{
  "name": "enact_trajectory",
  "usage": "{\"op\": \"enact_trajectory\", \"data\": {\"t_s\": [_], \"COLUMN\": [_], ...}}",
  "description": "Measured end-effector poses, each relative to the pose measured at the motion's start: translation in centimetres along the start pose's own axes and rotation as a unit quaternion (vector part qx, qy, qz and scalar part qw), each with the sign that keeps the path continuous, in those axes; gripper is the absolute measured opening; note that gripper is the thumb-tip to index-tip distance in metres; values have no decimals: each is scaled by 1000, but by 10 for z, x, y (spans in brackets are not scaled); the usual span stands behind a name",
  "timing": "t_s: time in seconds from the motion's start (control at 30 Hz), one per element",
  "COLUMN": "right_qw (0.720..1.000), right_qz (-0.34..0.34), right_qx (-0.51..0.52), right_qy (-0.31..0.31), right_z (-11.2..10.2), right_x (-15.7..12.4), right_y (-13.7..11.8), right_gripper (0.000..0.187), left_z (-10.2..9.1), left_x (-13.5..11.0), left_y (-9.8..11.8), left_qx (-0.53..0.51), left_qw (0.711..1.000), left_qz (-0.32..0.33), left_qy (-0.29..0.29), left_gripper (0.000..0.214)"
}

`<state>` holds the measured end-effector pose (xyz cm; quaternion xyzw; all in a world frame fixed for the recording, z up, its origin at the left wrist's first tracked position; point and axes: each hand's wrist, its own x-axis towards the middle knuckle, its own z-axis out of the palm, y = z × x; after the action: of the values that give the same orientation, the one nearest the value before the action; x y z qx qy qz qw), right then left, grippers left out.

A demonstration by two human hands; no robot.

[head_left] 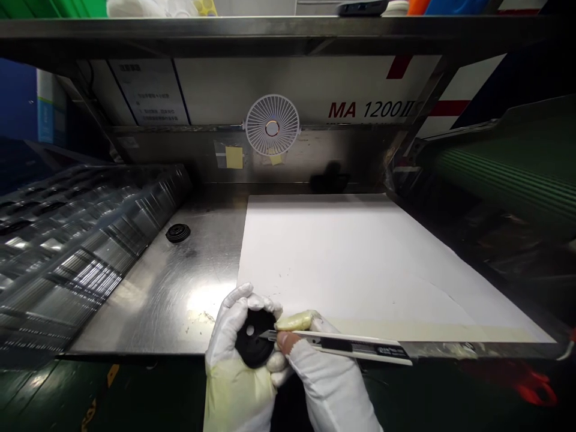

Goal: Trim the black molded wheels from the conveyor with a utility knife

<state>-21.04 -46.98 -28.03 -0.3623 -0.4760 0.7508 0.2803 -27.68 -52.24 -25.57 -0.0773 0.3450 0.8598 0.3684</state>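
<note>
My left hand point(238, 360), in a white glove, is closed around the edge of a round black plastic part point(252, 354) with a hole in it. In my gloved right hand point(306, 348) is a white and black utility knife point(366, 347), its handle pointing to the right. The bare thumb and a yellowish covered finger pinch the knife near its blade. The blade tip lies over the face of the black part; whether it touches cannot be made out. Another ribbed black part point(178, 233) sits on the metal table to the left.
Stacked clear plastic trays point(103, 258) holding black parts stand on the left. White paper point(342, 258) covers the metal table's point(157, 312) right side, with small dark specks on it. A small fan point(272, 126) is at the back, below a metal shelf point(252, 27).
</note>
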Motion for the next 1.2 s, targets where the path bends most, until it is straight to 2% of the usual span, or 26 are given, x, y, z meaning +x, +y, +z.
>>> {"op": "enact_trajectory", "data": {"t_s": [0.2, 0.37, 0.63, 0.9, 1.03, 1.13, 1.2], "right_qw": [1000, 999, 999, 1000, 1000, 997, 993], "right_qz": [6, -16, 7, -2, 6, 6, 4], "right_qx": [0, -7, 29, -6, 19, 73, 108], "right_qy": [30, 39, 22, 30, 15, -18, -37], "right_z": [0, -1, 4, -1, -1, -2, -4], "right_x": [0, 2, -4, 3, 1, 1, 2], "right_y": [3, 7, 1, 6, 7, 4, -1], "right_gripper": [28, 23, 26, 23, 24, 28, 31], "left_z": [3, 3, 4, 0, 2, 7, 6], "left_x": [1, 1, 0, 2, 1, 2, 5], "left_y": [1, 1, 2, -1, 1, 3, 4], "left_qx": [-3, -19, -20, -16, 5, 21, 69], "left_qw": [1000, 1000, 1000, 1000, 999, 999, 997], "left_qz": [20, -7, -12, 11, 32, 22, 9], "left_qy": [2, -1, 11, 11, -4, -10, -22], "left_gripper": [21, 19, 22, 19, 21, 30, 38]}}
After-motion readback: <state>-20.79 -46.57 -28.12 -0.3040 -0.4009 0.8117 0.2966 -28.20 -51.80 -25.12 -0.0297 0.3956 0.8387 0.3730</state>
